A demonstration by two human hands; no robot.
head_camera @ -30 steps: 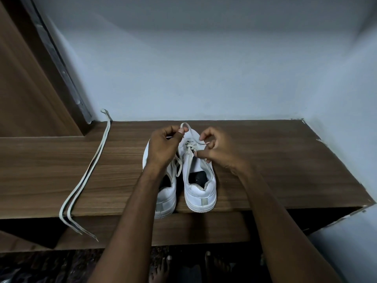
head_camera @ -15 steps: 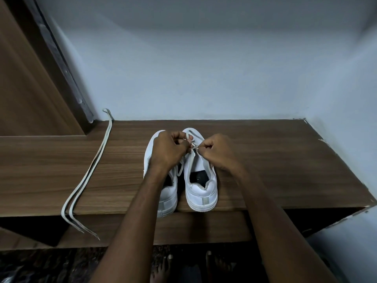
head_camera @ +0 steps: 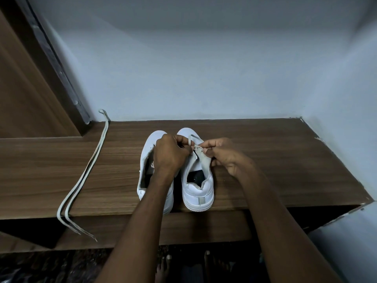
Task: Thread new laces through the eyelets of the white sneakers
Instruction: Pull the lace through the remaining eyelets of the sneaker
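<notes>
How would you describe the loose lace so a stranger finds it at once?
Start at the wooden shelf. Left of the two white sneakers, the spare lace lies doubled, running from the wall over the front edge. No hand touches it, and its tips hang free.

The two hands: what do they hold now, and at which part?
Both the left hand and the right hand pinch the lace over the right sneaker, near its front eyelets; the exact part is hidden.

Hands close in over the right sneaker's lacing

The left hand (head_camera: 170, 154) and right hand (head_camera: 223, 154), spread apart a second ago, now meet fingertip to fingertip over the right sneaker (head_camera: 196, 180), pinching the lace (head_camera: 190, 139) low at its eyelets.
</notes>
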